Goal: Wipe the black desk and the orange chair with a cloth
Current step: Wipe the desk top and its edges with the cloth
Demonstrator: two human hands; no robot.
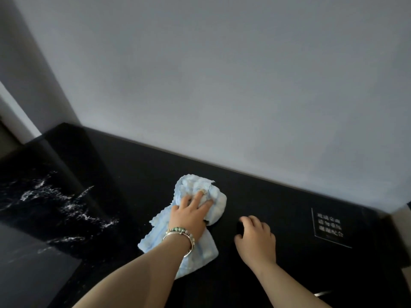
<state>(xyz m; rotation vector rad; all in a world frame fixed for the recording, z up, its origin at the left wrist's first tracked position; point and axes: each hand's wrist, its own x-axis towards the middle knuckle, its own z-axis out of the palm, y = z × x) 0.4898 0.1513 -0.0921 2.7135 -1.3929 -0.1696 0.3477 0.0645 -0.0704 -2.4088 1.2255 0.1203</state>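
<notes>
A clear plaque (332, 227) lies flat on the desk (138, 165) at about 4 o'clock, printed with three lines of white characters too blurred to read. The cloth (200, 196) is pale blue with faint whitish patches, soft and crinkled, with a wavy edge; it is bunched into a lump at its far end and trails flat toward the near edge. It sits on the desk near the middle, at roughly 6 o'clock in view. The left hand (191, 213) presses down on the lump, fingers spread and sunk into the folds, with a beaded bracelet (181, 233) and a thin metal bangle on the wrist. The right hand (255, 237) rests on the desk just to the cloth's right, fingers loosely curled, holding nothing. The desk is glossy black and smooth; at 9 o'clock stands black stone (44, 196) veined with white. A plain grey wall (222, 74) rises behind.
</notes>
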